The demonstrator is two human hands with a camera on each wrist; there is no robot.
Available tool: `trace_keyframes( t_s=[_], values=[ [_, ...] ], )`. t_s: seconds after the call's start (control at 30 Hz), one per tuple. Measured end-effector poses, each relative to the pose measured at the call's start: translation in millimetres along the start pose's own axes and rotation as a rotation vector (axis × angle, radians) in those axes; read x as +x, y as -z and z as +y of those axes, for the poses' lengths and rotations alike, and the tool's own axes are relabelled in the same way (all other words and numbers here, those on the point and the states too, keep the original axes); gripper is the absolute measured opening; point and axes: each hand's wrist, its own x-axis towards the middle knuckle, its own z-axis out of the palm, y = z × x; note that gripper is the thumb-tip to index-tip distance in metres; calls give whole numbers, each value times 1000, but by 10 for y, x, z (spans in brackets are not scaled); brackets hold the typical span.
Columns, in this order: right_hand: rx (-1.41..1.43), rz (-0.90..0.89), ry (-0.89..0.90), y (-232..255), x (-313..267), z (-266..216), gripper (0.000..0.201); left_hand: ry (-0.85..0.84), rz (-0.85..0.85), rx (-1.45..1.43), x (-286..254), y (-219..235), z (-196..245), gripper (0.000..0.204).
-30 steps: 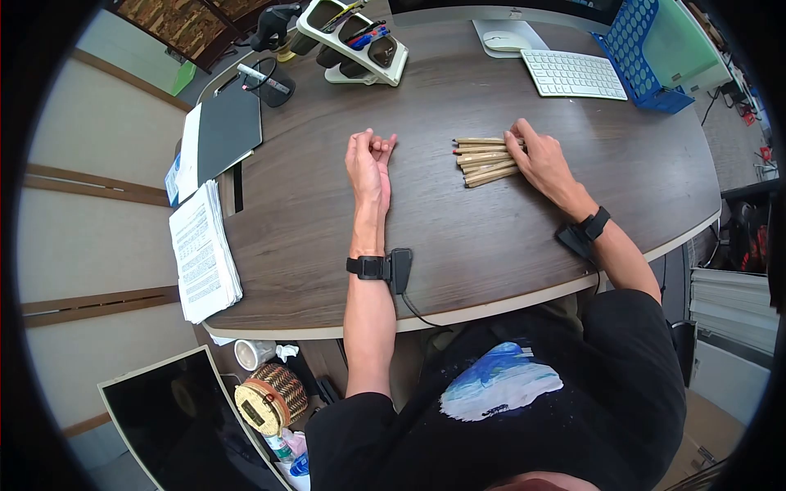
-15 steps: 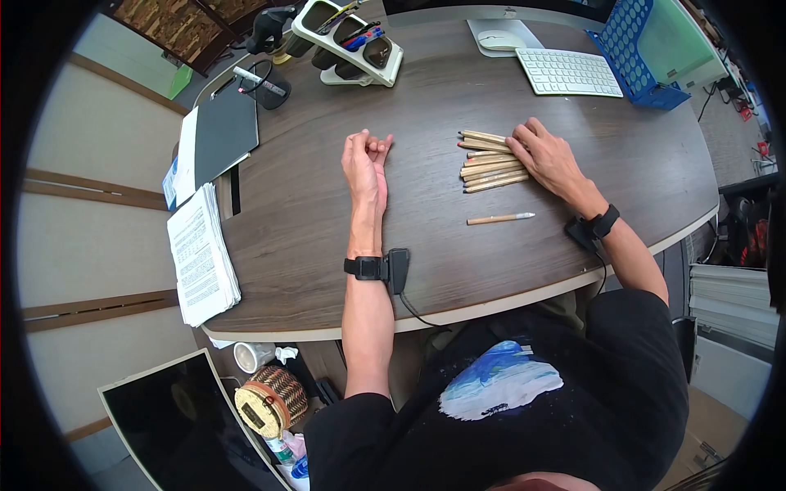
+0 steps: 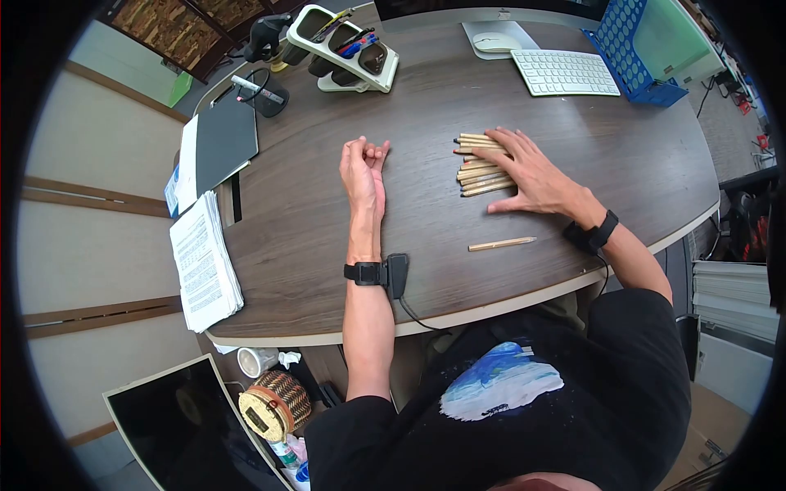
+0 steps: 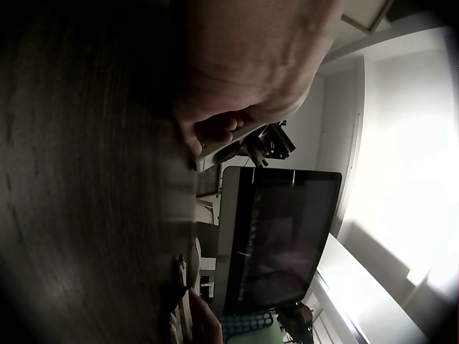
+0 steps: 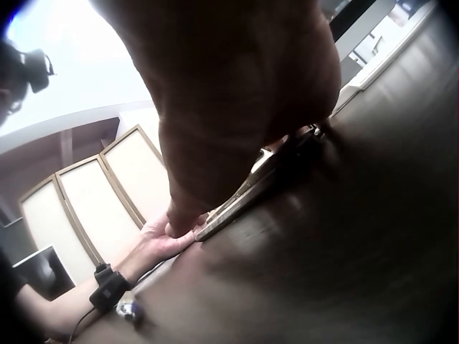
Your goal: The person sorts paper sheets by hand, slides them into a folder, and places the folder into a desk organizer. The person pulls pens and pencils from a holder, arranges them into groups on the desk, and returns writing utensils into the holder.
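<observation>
Several wooden pencils [image 3: 483, 174] lie side by side on the desk in the head view, dark tips toward the left. My right hand [image 3: 534, 176] is spread over their right ends, fingers extended across them and thumb apart below. One single pencil [image 3: 502, 244] lies separately, nearer the front edge. To the left, my left hand [image 3: 363, 173] rests on the desk with its fingers loosely curled, holding nothing. The left wrist view shows the loosely curled left hand [image 4: 247, 79]; the right wrist view has the right hand [image 5: 229, 115] dark above some pencils [image 5: 240, 204].
A white keyboard [image 3: 565, 72], a mouse [image 3: 496, 42] and a blue file holder [image 3: 629, 57] stand at the back right. A pen organizer [image 3: 348, 53] and a mesh cup [image 3: 270, 100] are at the back left. Stacked papers [image 3: 205, 266] lie on the left.
The single pencil came into view below the bundle and now lies nearer the front edge. My right hand has gone from curled at the bundle's right end to spread out; the left hand stays put.
</observation>
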Motion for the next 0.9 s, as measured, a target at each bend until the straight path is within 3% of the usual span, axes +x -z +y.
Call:
trace_keyframes(
  t_s=[0.2, 0.3, 0.43, 0.53, 0.73, 0.9],
  values=[
    [50, -108, 48, 119, -237, -239, 123, -3, -5, -5, 18, 16, -17, 23],
    [-33, -146, 81, 117, -352, -443, 125, -1, 0, -2, 9, 3, -3, 23],
    [-65, -67, 47, -21, -326, -390, 91, -1, -3, 0, 4, 6, -4, 23],
    [-38, -42, 0, -48, -236, -293, 77, 2, -6, -4, -2, 9, -2, 24],
    [-165, 67, -6, -171, -30, -285, 84, -8, -7, 15, 11, 21, -18, 22],
    [-157, 29, -1, -94, -5, -330, 89, -10, 11, -4, 19, 28, -21, 18]
  ],
)
